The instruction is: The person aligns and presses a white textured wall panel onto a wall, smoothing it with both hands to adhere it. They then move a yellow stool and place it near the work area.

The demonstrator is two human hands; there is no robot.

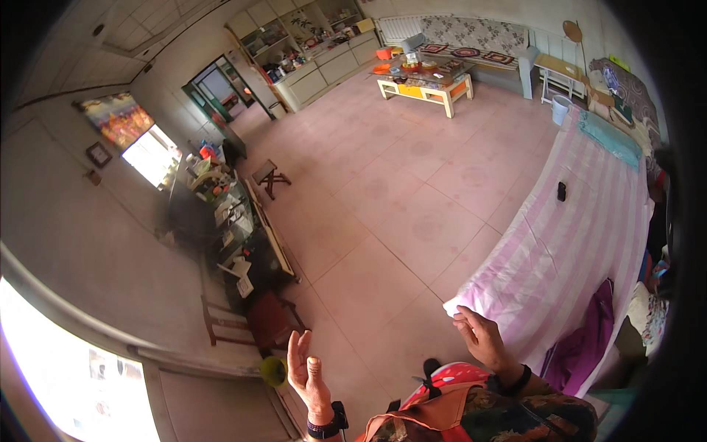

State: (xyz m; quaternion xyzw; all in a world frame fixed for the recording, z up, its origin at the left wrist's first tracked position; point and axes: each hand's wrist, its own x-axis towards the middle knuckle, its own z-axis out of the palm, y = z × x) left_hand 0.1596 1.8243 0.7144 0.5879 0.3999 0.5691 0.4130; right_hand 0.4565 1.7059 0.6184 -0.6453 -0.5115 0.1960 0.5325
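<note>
Sheet (560,243): pink-and-white striped, spread over a bed at the right of the view. Long axis runs from the near corner, low centre, up and away to the far right; the stripes follow that axis. Near corner points toward the person.

Right hand (482,337): at the sheet's near corner, fingers curled and touching its edge; whether they pinch the cloth cannot be told.

Left hand (304,366): raised clear of everything, palm turned inward, fingers straight and spread, holding nothing. A dark band sits on each wrist.

On the sheet: a small dark object (561,191) near the middle; a purple cloth (589,335) draped down the near right side; a teal pillow (610,136) at the far end.

Floor (412,191): pinkish tiles.

Far end: low white table (427,82) with yellow and orange panels, cluttered on top; sofa (475,40) behind it with patterned cover.

Left wall: colourful rectangular picture (118,118) above a bright window; small dark frame (98,154) beside it; crowded bench (232,221) beneath.
</note>
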